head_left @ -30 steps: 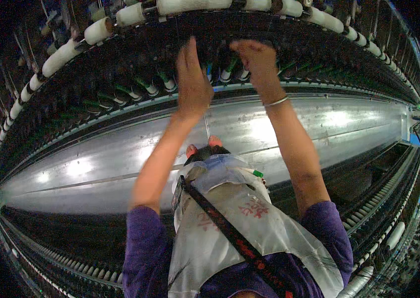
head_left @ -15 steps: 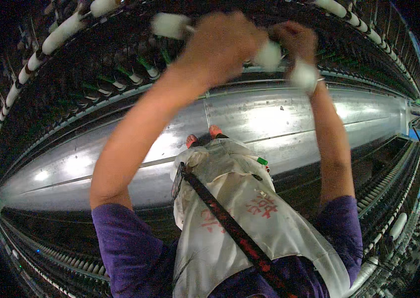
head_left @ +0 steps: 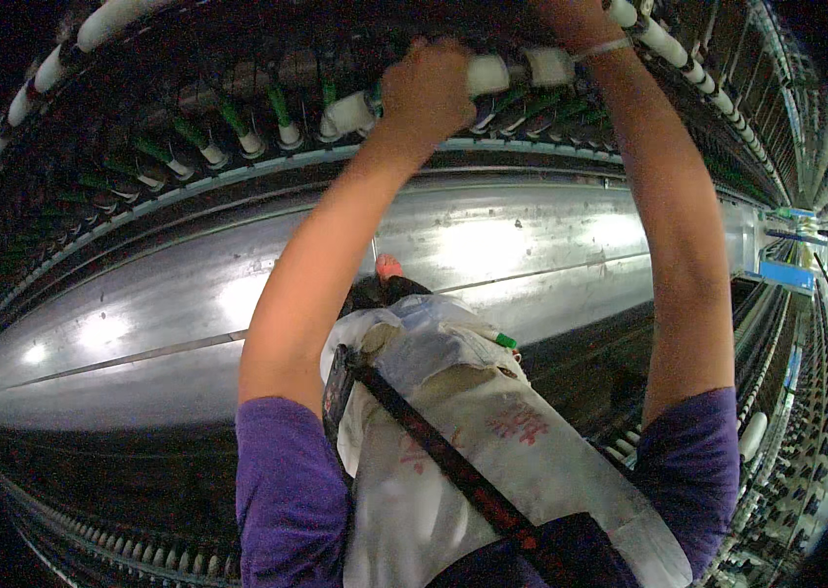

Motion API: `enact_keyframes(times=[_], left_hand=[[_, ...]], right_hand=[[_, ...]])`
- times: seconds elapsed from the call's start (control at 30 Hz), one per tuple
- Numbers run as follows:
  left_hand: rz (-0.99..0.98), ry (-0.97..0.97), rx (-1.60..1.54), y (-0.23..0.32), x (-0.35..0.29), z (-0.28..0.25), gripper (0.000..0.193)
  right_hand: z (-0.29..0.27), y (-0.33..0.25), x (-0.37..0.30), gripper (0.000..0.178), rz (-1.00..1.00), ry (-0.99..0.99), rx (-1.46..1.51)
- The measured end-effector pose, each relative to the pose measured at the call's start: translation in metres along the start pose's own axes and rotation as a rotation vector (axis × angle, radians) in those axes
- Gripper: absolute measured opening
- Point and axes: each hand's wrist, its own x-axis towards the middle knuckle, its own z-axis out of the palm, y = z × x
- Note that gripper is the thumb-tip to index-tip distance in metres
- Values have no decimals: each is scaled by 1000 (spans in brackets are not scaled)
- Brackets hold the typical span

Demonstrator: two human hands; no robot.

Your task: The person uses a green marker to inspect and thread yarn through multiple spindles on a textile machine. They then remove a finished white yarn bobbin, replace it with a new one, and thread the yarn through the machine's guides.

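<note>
Near the top middle, my left hand is closed in a fist, its knuckles up. It grips a white-sleeved roller; one white end sticks out left of the fist and a white piece, apparently its other end, shows to the right. My right hand reaches to the upper edge, with a pale band on the wrist; its fingers are cut off by the picture's edge and shadow. Just below it is another short white cylinder; whether the hand touches it is hidden. Green bobbins with white lower ends stand below and left of my left hand.
A long row of white rollers curves along the machine's top. Below the bobbins runs a pale rail. My feet stand on a shiny metal floor; a second machine row lies behind me. I wear a white apron with a dark strap.
My left hand has moved slightly down with the white roller, now beside the bobbins. My right hand has risen toward the top edge. The whole view has shifted and turned a little.
</note>
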Motion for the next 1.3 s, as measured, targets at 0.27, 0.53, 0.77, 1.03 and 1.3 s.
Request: enact_keyframes(times=[0.27,0.53,0.77,1.03,1.3], left_hand=[[262,13,405,-37,-27,-148,43],[246,793,805,-92,69,-176,53],[269,382,238,20,43,-87,31],[-130,83,309,33,149,-77,42],[43,305,149,13,35,-15,28]], right_hand=[[-42,-8,-116,15,355,-34,865],[-46,-177,-184,3,831,-396,1377],[-109,-160,-176,7,653,-192,1572],[-131,-172,-202,6,379,-434,1669],[-97,-224,-294,33,585,-977,1159]])
